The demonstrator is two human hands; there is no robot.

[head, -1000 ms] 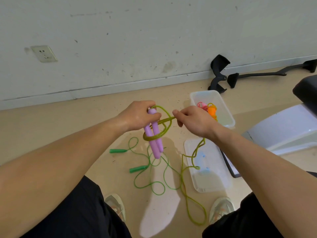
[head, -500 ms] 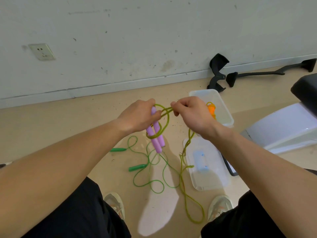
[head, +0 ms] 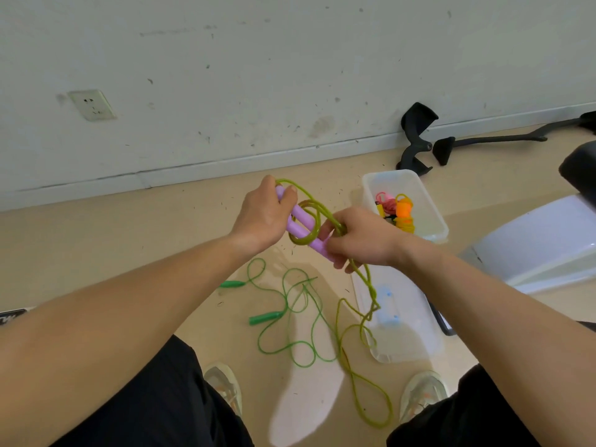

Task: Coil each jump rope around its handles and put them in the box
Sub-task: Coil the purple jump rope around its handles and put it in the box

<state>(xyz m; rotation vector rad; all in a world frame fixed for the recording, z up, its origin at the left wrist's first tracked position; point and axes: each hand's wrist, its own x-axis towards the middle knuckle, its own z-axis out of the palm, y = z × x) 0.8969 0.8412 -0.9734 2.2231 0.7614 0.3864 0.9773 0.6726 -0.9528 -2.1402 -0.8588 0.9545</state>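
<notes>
Two purple handles point(head: 301, 225) are held side by side in the air above the floor, with several turns of one olive-green rope point(head: 301, 242) looped around them. The left hand point(head: 264, 214) grips their upper ends, fingers curled round both. The right hand point(head: 364, 240) is at their lower ends, its fingers pinching the rope where it leaves the coil. From there the loose length drops to the floor point(head: 129, 240), crosses one clear lid point(head: 416, 337) and ends in a long loop between two pale shoes point(head: 225, 387).

One green jump rope point(head: 266, 317) lies uncoiled on the floor below the hands, its two green handles apart from each other and its cord tangled across the olive one.

One clear box point(head: 433, 229) stands open just right of the right hand, near the baseboard. It holds coiled ropes in pink point(head: 385, 200) and orange-yellow point(head: 404, 211); their exact count is hard to tell.

A stretch of beige floor lies between the hands and the wall point(head: 290, 75), and more to the left of the green rope. One wall socket point(head: 92, 104) sits low on the left. A dark strip point(head: 9, 316) at the left edge bears white lettering, too cropped to read.
</notes>
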